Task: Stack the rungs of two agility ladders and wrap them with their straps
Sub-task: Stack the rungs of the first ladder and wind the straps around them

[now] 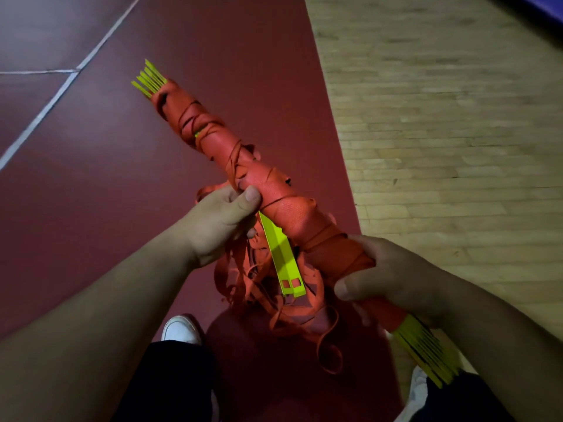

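Now | left hand (224, 220) grip pinches straps (240, 269) against rung bundle (274, 190) | right hand (393, 275) grip wraps bundle's near end

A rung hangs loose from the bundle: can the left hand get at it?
Probably yes: the loose rung hangs uncovered beside the left hand, which must first let go of the bundle.

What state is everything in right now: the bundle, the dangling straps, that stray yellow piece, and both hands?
rung bundle: held in the air, mostly wrapped in orange strap, yellow ends poking out both ends.
loose straps: unwrapped, hanging in a tangle below the bundle.
stray yellow rung: outside the wrap, hanging beside the bundle.
left hand: holding strap against the bundle's middle.
right hand: gripping the bundle's near end.
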`<state>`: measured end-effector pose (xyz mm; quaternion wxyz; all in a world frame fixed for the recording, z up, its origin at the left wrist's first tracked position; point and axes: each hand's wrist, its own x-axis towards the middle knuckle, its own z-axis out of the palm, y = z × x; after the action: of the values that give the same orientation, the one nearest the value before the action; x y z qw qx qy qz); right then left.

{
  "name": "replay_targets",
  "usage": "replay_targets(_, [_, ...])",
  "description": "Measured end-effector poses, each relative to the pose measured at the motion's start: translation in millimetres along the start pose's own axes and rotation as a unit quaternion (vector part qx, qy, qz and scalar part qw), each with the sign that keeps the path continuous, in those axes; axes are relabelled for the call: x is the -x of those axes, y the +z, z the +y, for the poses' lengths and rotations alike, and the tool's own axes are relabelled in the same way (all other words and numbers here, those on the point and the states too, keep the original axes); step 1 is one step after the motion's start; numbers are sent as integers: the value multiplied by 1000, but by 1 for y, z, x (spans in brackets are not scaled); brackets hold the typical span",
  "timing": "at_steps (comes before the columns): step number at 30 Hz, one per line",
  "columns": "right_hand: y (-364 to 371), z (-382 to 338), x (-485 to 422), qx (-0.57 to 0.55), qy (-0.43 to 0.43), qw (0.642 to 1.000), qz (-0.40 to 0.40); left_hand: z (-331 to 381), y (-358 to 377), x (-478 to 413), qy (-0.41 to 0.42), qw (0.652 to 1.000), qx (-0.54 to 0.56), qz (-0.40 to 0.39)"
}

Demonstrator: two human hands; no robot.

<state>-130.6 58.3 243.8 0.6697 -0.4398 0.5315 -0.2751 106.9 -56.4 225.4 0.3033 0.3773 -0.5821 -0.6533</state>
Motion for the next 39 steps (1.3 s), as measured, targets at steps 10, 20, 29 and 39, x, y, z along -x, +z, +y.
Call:
replay_targets(10, [-4,0,2,36,39,998,24,3,23,-5,24,995,64,75])
replay_targets(20, [-1,19,-15,454,3,824,339,4,26,-9,-33,990,-77,112])
replay_targets(29, [-11,6,-10,220,3,953,209,10,4,-6,20,995,-72,70])
replay_targets(39, [-13,7,1,-32,101,993,-49,-1,-6,1,-22,998,-11,-51])
